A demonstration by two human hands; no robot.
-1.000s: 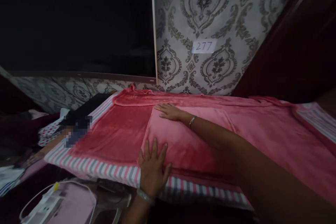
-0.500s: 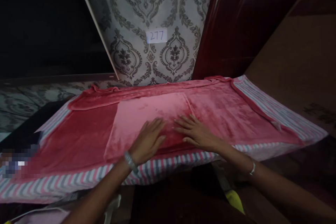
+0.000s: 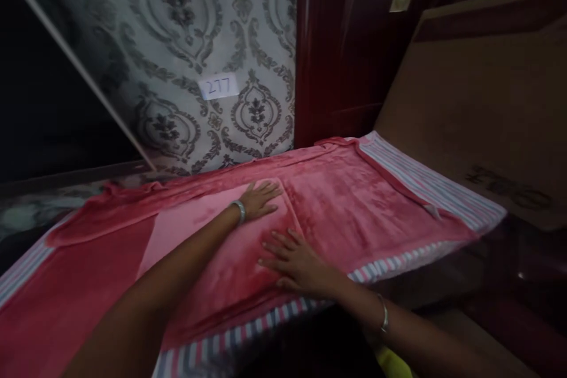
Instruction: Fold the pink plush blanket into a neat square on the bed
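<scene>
A pink plush cloth (image 3: pixel 208 230), folded into a lighter panel, lies on a larger red plush blanket (image 3: pixel 354 212) spread over a striped padded board (image 3: pixel 425 180). My left hand (image 3: pixel 262 197) rests flat with fingers stretched out on the far right corner of the folded panel. My right hand (image 3: pixel 296 260) presses flat, fingers spread, on the panel's near right part close to the board's front edge. Both wrists carry a metal bangle.
Patterned grey wallpaper with a small paper label reading 277 (image 3: pixel 219 87) stands behind the board. A dark red wooden door (image 3: pixel 345 47) and a brown cardboard sheet (image 3: pixel 487 100) rise at the right. Something yellow (image 3: pixel 392 363) lies below the front edge.
The view has swung right. My left hand slid from the near middle of the panel to its far right corner; my right hand moved left and nearer the front edge. Both stayed flat on the cloth.
</scene>
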